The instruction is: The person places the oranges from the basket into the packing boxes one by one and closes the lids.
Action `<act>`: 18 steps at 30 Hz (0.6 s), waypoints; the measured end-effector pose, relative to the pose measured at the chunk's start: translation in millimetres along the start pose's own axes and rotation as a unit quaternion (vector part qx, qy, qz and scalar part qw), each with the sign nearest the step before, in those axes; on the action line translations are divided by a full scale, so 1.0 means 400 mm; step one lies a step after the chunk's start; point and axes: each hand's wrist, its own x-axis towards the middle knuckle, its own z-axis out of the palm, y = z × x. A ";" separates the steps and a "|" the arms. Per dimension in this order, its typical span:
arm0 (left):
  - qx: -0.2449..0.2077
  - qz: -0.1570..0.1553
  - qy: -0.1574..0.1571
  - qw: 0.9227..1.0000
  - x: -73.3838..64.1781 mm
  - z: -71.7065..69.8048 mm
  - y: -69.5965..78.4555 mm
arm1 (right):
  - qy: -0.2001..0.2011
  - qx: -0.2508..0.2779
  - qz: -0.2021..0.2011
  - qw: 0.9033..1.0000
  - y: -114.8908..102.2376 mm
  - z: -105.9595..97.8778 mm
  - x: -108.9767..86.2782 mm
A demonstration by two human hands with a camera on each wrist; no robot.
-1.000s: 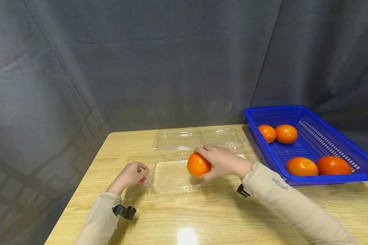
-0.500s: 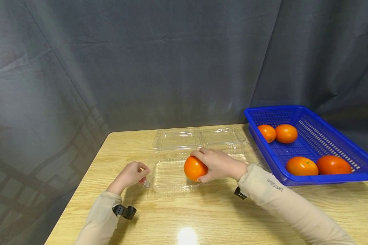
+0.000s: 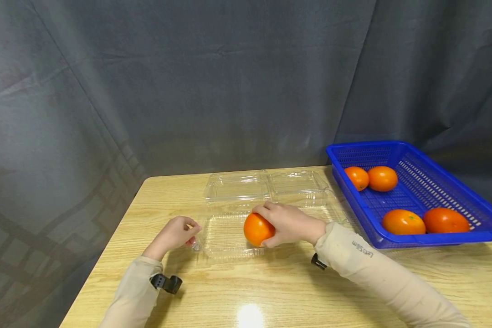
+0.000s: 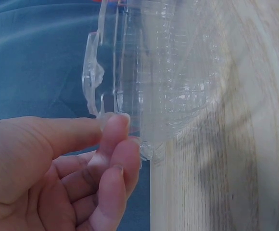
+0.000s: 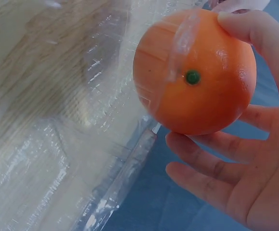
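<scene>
My right hand (image 3: 289,223) grips an orange (image 3: 257,229), thumb on the near side and fingers over the top. A green stem button (image 5: 192,77) shows on it in the right wrist view. The orange is over the right part of a clear plastic clamshell container (image 3: 223,232), and the container's rim overlaps it in the right wrist view. At the container's left edge, my left hand (image 3: 176,234) pinches the clear rim between thumb and index finger. The left wrist view shows these fingertips (image 4: 120,122) at the rim, the other fingers curled below.
A blue plastic basket (image 3: 362,214) with several oranges stands at the right. Clear ridged lids (image 3: 239,187) lie open behind the container, and more clear plastic (image 3: 330,212) extends to its right. The wooden table (image 3: 213,291) ends at a dark curtain (image 3: 238,91).
My right hand has moved left and slightly down toward the near side with the orange, lowering it over the container. The left hand has stayed in place.
</scene>
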 end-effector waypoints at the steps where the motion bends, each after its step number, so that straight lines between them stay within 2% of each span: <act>1: 0.000 0.000 0.000 1.000 0.000 0.000 0.000 | 0.001 -0.001 -0.001 1.000 0.000 0.002 0.000; 9: -0.003 0.004 0.000 1.000 0.003 0.002 -0.003 | 0.003 -0.014 -0.016 1.000 0.001 0.015 0.003; 18: -0.016 -0.002 -0.004 1.000 0.000 0.001 -0.006 | -0.006 0.005 -0.008 1.000 0.001 0.033 0.008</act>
